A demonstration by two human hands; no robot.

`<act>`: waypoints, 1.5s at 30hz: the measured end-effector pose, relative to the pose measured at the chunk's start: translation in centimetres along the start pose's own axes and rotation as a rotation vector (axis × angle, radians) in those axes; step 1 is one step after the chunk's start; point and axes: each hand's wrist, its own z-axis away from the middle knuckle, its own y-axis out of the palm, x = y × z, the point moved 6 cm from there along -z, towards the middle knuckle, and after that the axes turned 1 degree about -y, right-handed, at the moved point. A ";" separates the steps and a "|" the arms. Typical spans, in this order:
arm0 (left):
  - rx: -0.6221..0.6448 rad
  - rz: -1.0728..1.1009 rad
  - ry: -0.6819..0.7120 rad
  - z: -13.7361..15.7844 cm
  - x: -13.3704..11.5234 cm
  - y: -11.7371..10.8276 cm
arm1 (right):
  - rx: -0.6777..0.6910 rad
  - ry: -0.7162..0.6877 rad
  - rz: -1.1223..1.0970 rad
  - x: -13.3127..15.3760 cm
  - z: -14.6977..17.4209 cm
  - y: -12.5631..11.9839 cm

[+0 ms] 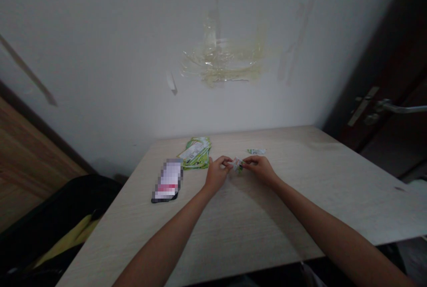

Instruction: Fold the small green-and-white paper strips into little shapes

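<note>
Between my two hands, just above the table, is a small folded piece of printed paper or packaging [237, 165], white and green with some red. My left hand [218, 172] pinches its left end between thumb and fingers. At the right end, the fingertips of my right hand [262, 169] pinch it too. Beyond my right hand lies a narrow folded strip [256, 151] in similar green and white. Left of my left hand rests a loose pile of green and white printed sheets or packets [196, 153]. What is printed on them is too small to read.
A phone [168, 180] with a blurred screen lies on the pale wooden table [207, 251], left of my forearms. Behind the table rises a wall [133, 56] with old clear tape [227, 62]. A dark door with a metal handle [400, 108] is at the right.
</note>
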 end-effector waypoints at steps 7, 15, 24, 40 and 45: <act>0.011 -0.018 0.007 0.3 0.0 0.2 | 0.004 0.024 0.016 0.0 0.2 0.0; 0.033 -0.003 -0.003 0.1 0.0 0.0 | -0.063 -0.064 0.146 0.0 -0.1 -0.4; 0.054 -0.121 -0.072 -0.2 0.2 -0.3 | -0.008 -0.021 0.186 -0.2 0.0 0.5; 0.074 -0.364 0.033 0.5 0.7 1.3 | -0.005 -0.162 0.415 0.4 0.7 1.4; 0.125 -0.515 0.004 0.6 0.5 1.4 | 0.009 -0.188 0.452 0.0 0.5 1.2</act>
